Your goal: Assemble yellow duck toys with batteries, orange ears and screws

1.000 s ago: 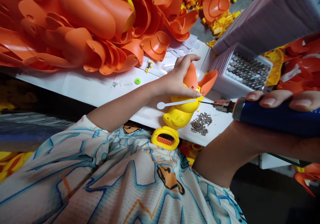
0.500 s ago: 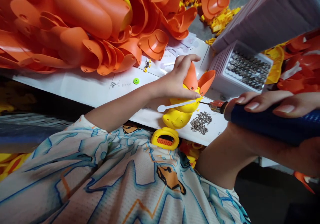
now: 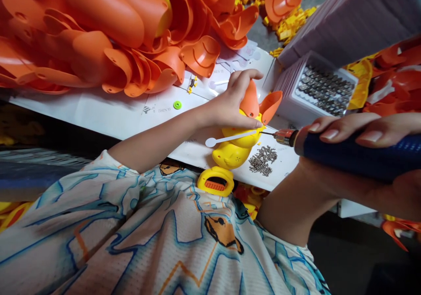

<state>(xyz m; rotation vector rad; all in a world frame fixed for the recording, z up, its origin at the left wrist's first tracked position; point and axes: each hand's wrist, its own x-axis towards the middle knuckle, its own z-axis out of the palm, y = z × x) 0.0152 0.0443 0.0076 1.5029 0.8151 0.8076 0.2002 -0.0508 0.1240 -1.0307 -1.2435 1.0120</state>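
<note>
My left hand point(image 3: 235, 102) grips a yellow plastic toy body point(image 3: 232, 152) with orange flaps point(image 3: 271, 106) on its far end; the thumb presses on its upper side and the other fingers are partly hidden. A flat white strip with a round end point(image 3: 225, 138) sticks out from the toy. My right hand point(image 3: 348, 150) is wrapped round a blue electric screwdriver point(image 3: 358, 154). Its thin bit meets the toy close to my left thumb. On the white table nearby lies a heap of small screws point(image 3: 263, 160).
Orange curved shells point(image 3: 128, 62) are piled at the back left. A white box of metal parts point(image 3: 324, 89) stands at the right, by a tall stack point(image 3: 345, 23). A green ring point(image 3: 177, 105) lies left of my hand; a yellow part with a dark opening point(image 3: 215, 182) is at the table's front edge.
The view has shifted slightly. Both hands keep their grips, and the screwdriver bit stays at the toy beside my left thumb.
</note>
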